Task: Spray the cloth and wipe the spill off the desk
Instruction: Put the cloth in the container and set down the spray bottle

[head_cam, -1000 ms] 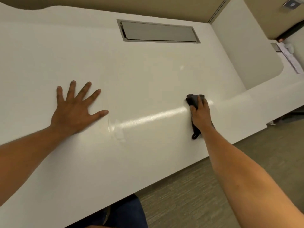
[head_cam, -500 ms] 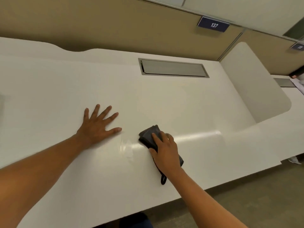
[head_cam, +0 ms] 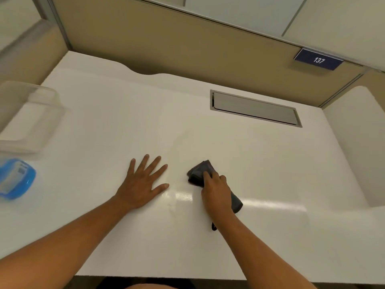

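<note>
My right hand (head_cam: 216, 192) presses a folded dark grey cloth (head_cam: 201, 172) flat on the white desk (head_cam: 125, 122); the cloth sticks out ahead of my fingers and behind my wrist, with a small loop trailing. My left hand (head_cam: 143, 182) lies flat beside it, fingers spread, holding nothing. A thin wet sheen with small droplets (head_cam: 173, 205) shows on the desk between the two hands and to the right of the cloth. No spray bottle is in view.
A clear plastic box (head_cam: 31, 117) stands at the desk's left edge, with a blue-rimmed lid (head_cam: 14, 180) lying in front of it. A grey cable hatch (head_cam: 254, 108) is set in the desk at the back right. A tan partition with a "137" sign (head_cam: 318, 59) backs the desk.
My right hand has slid the cloth leftward across the desk, from far right to close beside the left hand. The view has swung left and up, bringing the box and lid into sight.
</note>
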`<move>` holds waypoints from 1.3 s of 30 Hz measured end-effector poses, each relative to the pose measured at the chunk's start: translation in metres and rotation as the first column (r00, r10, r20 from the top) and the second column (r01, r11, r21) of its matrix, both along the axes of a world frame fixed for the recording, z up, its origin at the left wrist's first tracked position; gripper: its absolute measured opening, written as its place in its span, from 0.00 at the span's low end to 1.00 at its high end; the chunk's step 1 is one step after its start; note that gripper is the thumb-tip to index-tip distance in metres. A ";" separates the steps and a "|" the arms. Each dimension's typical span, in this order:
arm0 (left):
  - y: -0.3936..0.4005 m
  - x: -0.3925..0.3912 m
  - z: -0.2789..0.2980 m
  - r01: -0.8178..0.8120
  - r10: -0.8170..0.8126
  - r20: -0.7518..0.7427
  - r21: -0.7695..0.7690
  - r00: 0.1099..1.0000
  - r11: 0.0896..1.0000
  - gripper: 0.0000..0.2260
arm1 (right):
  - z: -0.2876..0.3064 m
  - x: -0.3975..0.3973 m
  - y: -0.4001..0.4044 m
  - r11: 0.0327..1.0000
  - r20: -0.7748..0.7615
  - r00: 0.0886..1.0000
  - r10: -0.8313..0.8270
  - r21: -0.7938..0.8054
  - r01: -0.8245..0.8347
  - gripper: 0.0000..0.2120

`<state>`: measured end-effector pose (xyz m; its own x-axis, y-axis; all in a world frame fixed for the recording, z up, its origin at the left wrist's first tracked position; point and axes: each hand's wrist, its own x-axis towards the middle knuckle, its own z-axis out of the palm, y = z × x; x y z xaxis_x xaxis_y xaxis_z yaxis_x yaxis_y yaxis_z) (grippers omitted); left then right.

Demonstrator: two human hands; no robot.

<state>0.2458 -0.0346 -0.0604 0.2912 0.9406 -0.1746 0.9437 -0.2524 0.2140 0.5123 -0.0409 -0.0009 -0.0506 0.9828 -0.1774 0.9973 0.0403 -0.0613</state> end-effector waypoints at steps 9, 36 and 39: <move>-0.016 0.026 0.063 -0.332 0.512 0.619 -0.391 0.595 0.858 0.24 | 0.046 0.008 0.037 0.869 -0.824 0.283 -0.491 -0.485 0.098 0.20; 0.020 -0.179 0.116 -0.624 0.455 0.766 -0.637 -0.453 0.451 0.27 | 0.124 -0.295 0.264 0.708 -0.812 0.317 -0.489 -0.582 -0.400 0.06; 0.055 -0.196 0.125 -0.715 0.296 0.786 -0.618 -0.544 0.327 0.26 | 0.125 -0.338 0.296 0.728 -0.852 0.272 -0.448 -0.524 -0.441 0.08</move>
